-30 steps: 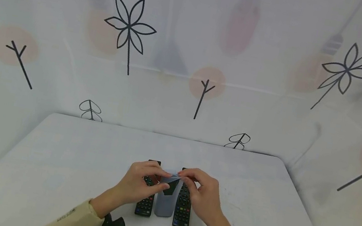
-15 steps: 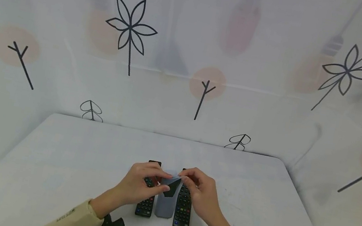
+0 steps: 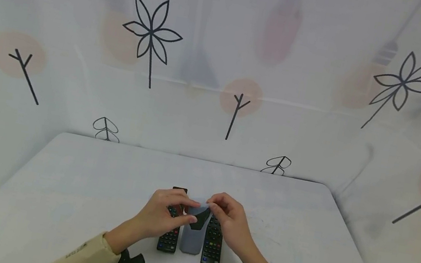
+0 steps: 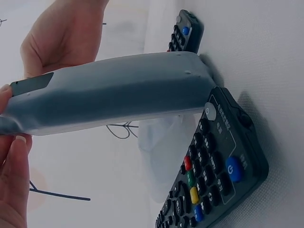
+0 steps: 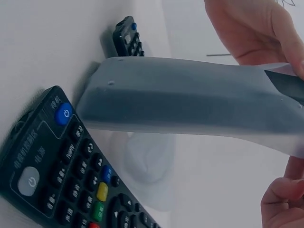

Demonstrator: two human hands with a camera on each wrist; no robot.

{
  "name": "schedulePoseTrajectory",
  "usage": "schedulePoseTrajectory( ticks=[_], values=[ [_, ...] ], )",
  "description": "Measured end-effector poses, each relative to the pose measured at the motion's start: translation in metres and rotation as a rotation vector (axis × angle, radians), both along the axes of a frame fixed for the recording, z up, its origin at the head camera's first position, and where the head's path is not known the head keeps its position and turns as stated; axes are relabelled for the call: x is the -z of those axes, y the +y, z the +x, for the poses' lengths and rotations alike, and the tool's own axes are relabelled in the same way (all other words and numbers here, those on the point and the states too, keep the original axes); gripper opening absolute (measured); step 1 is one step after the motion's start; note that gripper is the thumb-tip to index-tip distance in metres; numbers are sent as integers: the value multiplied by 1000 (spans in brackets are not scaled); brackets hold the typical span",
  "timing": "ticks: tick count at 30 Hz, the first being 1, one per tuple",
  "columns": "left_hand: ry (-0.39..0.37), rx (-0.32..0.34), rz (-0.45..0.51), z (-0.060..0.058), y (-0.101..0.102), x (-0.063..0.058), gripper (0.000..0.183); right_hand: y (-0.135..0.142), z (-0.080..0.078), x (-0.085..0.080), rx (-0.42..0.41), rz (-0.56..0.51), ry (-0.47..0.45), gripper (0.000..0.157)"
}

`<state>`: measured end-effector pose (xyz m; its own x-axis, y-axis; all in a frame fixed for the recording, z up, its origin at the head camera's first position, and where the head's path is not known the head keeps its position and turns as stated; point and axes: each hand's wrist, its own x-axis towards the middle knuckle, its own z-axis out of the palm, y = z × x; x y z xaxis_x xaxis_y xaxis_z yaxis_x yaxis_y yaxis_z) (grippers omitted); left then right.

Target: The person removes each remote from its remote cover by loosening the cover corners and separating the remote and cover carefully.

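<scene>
A grey-blue soft sleeve, like a remote-control cover [image 3: 192, 241], stands between two black remotes, its lower end at the table. Near its upper end shows a dark angular patch, perhaps an opening. My left hand [image 3: 162, 213] holds the upper rim between thumb and fingers. On the other side, my right hand [image 3: 233, 227] pinches the rim with thumb and forefinger. The wrist views show the sleeve [image 4: 123, 90] slanting up from the table, both hands at its upper end. Whether anything is inside cannot be told.
The left remote [image 3: 168, 239] is partly hidden by my left hand; the right remote [image 3: 212, 249] lies beside the sleeve. Black wrist-camera housings [image 3: 132, 262] sit at both cuffs. The white table [image 3: 78, 183] meets a patterned cloth backdrop [image 3: 179, 116].
My right hand has shifted slightly up and left, its fingers moving along the sleeve's rim. The dark patch shows a little more fully. My left hand keeps nearly the same place.
</scene>
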<state>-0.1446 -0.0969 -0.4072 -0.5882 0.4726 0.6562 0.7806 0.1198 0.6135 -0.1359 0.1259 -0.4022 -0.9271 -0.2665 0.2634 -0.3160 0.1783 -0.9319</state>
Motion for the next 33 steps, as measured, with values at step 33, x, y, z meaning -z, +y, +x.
schedulePoseTrajectory(
  ticks=[33],
  values=[
    [0, -27, -81, 2, -1, -6, 30, 1, 16, 6, 74, 112, 487, 34]
  ],
)
